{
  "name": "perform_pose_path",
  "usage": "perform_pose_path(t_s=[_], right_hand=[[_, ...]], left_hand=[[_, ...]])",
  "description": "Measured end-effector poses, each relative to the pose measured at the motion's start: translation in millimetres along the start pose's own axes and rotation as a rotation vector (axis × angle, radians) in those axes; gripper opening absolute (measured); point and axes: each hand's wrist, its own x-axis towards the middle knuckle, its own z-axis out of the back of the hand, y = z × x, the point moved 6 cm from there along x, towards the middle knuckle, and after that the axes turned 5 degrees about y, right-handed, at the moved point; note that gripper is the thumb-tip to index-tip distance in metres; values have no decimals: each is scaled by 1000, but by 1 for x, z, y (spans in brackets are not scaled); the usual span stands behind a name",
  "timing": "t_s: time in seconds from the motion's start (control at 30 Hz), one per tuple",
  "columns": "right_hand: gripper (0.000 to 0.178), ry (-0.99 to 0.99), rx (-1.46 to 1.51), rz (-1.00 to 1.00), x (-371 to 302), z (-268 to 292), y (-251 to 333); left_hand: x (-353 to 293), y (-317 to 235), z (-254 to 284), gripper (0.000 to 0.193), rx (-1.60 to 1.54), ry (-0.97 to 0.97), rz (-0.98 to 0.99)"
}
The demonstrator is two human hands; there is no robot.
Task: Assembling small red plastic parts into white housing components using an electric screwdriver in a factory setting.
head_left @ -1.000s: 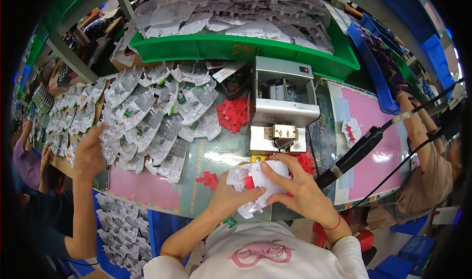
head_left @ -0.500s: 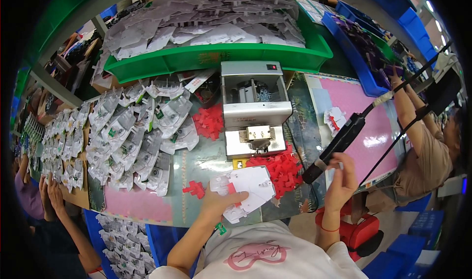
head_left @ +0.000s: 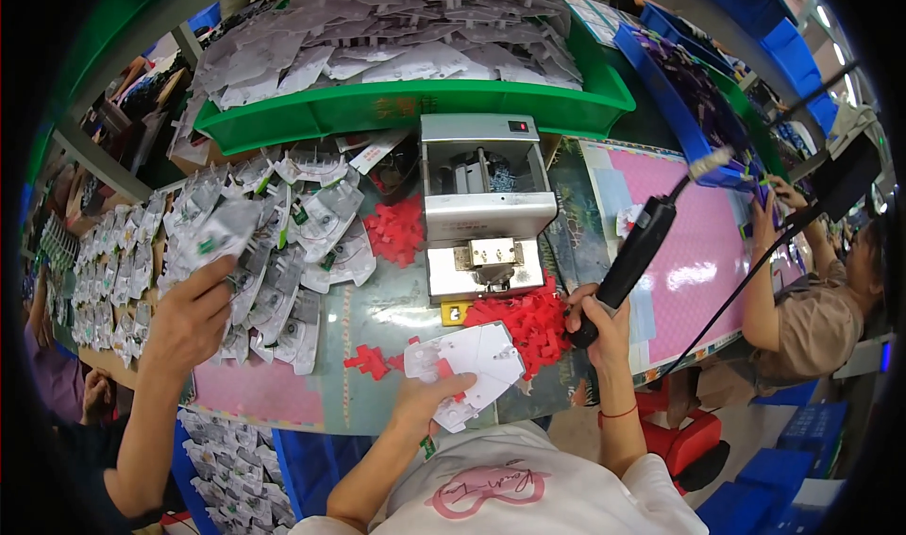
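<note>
My left hand (head_left: 425,401) is closed on a white plastic housing (head_left: 495,363), thumb pressed on its upper face near a small red piece. The housing lies tilted over the near table edge. My right hand (head_left: 609,327) wraps round the lower end of a black electric screwdriver (head_left: 644,250), which hangs from a cord. Between the two hands lies a heap of red pieces (head_left: 538,323), and a smaller red cluster (head_left: 370,359) is left of the housing. A grey screw feeder (head_left: 489,209) stands just beyond.
At left, a co-worker's hand (head_left: 193,313) holds a clear plastic part (head_left: 222,233) over a stack of similar assemblies (head_left: 330,219). A green bin (head_left: 415,106) of white plates spans the back. Another person (head_left: 802,318) works at right beside a blue bin (head_left: 661,106).
My right hand has closed round the screwdriver, which has shifted slightly. My left hand keeps the housing nearly in place. The co-worker's hand at left has reached to the stack with a part.
</note>
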Motion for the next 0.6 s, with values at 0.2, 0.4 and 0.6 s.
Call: perform_pose_path(t_s=[0.2, 0.4, 0.6], right_hand=[[15, 228, -184, 120, 18, -63, 38], [16, 435, -19, 323, 39, -120, 61], [18, 456, -247, 492, 47, -144, 49]], left_hand=[[1, -7, -1, 45, -18, -31, -58], [2, -17, 2, 43, -24, -88, -133], [5, -20, 10, 38, -67, -113, -170]])
